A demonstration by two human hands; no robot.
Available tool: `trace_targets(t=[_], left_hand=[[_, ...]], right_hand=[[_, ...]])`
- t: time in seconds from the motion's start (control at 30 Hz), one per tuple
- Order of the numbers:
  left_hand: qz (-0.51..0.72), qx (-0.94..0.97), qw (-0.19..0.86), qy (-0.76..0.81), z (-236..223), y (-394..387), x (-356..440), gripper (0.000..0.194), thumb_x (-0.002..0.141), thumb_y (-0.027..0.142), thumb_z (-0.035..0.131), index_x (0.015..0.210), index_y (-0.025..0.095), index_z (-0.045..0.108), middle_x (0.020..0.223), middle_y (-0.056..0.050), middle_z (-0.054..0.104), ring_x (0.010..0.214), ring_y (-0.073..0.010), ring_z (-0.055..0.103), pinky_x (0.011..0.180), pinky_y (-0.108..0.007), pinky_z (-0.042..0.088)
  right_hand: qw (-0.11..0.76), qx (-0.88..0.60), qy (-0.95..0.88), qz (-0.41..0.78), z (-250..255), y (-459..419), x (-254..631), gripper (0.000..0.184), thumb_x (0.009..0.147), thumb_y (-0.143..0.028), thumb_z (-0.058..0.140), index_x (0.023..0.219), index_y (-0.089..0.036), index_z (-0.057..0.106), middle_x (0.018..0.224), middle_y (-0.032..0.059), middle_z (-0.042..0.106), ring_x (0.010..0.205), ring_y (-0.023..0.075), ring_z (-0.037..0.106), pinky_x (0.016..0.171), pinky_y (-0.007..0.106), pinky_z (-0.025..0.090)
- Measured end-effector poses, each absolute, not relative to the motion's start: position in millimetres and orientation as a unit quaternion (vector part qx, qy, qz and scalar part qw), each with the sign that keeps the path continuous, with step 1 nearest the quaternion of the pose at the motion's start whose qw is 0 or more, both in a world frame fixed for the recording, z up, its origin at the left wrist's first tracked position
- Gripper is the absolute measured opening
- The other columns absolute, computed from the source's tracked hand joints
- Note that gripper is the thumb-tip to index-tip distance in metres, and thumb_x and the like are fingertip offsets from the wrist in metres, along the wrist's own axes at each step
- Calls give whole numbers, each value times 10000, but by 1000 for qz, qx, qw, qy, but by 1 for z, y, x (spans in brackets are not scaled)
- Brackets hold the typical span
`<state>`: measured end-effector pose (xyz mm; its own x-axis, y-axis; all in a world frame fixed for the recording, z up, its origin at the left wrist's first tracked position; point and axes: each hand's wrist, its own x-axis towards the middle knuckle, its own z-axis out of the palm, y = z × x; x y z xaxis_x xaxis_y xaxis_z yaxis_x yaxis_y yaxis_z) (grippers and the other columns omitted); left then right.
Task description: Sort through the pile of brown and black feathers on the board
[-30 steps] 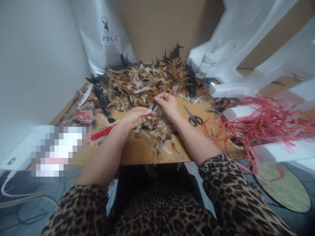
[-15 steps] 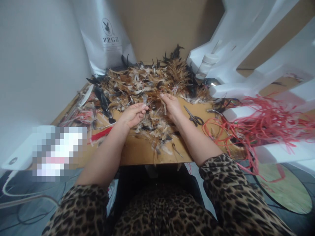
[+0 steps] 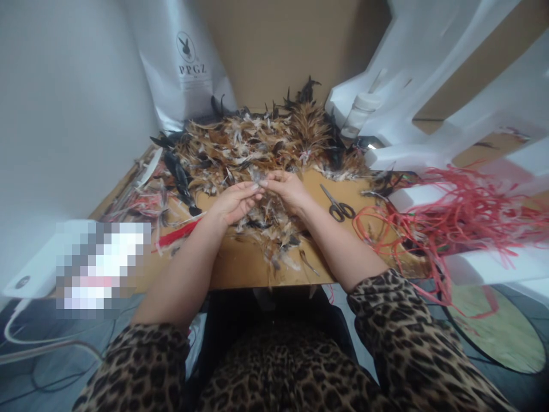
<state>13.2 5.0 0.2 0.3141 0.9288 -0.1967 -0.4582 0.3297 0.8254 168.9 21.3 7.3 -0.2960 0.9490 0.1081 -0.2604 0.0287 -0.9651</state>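
Over the counter (image 3: 240,272), a wispy grey feather (image 3: 258,174) is pinched in the left hand (image 3: 237,202); fingertips of the right hand (image 3: 285,190) are set against it, though whether they are clamped cannot be told. Much is judged to be left: small feathers (image 3: 278,230) are strewn below, and a brown feather heap (image 3: 240,143) is banked behind, where one plume bundle (image 3: 309,129) seems already gathered. The grey feather's base is hidden by fingers; any binding is lost in blur.

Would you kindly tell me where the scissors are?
In the head view, the scissors lie on the table, right of the right hand and left of the red strips.
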Motion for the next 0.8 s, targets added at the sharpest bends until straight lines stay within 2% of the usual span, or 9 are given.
trace_targets(t=[0.13, 0.27, 0.4, 0.57, 0.8], left_hand=[[499, 343, 695, 386, 0, 5, 12, 131, 676, 101, 698, 775, 95, 613, 718, -45, 677, 613, -98, 656, 460, -126, 457], [527, 362, 646, 417, 3, 4, 12, 172, 650, 135, 723, 771, 98, 606, 735, -46, 687, 588, -85, 642, 475, -136, 463], [567, 371, 596, 431, 7, 3, 12, 196, 627, 172, 734, 763, 101, 612, 705, -29, 676, 529, -49, 594, 433, -113, 412], [572, 386, 597, 410, 10, 1, 12, 198, 620, 191, 738, 751, 109, 615, 675, -14, 664, 498, -33, 552, 423, -114, 390], [450, 406, 683, 408, 5, -3, 13, 206, 640, 170, 738, 788, 85, 623, 835, -108, 707, 573, -86, 632, 446, -134, 442]], right_hand=[[485, -345, -515, 616, 9, 23, 172, 305, 538, -344, 773, 599, -144, 551, 551, -51, 537, 516, 44, 438, 539, 193, 362], [444, -373, -509, 636, 15, 20, 175, 345, 509, -349, 787, 575, -146, 516, 494, -73, 475, 461, 30, 364, 475, 192, 292], [408, -389, -516, 644, 13, 22, 177, 356, 499, -377, 796, 621, -146, 553, 499, -69, 485, 467, 36, 367, 470, 196, 268], [469, -389, -490, 623, 7, 28, 177, 366, 556, -449, 760, 650, -158, 559, 513, -62, 483, 479, 47, 355, 476, 207, 254], [542, -376, -436, 613, 15, 28, 177, 379, 595, -459, 747, 685, -183, 504, 455, -92, 364, 427, 45, 253, 421, 217, 195]])
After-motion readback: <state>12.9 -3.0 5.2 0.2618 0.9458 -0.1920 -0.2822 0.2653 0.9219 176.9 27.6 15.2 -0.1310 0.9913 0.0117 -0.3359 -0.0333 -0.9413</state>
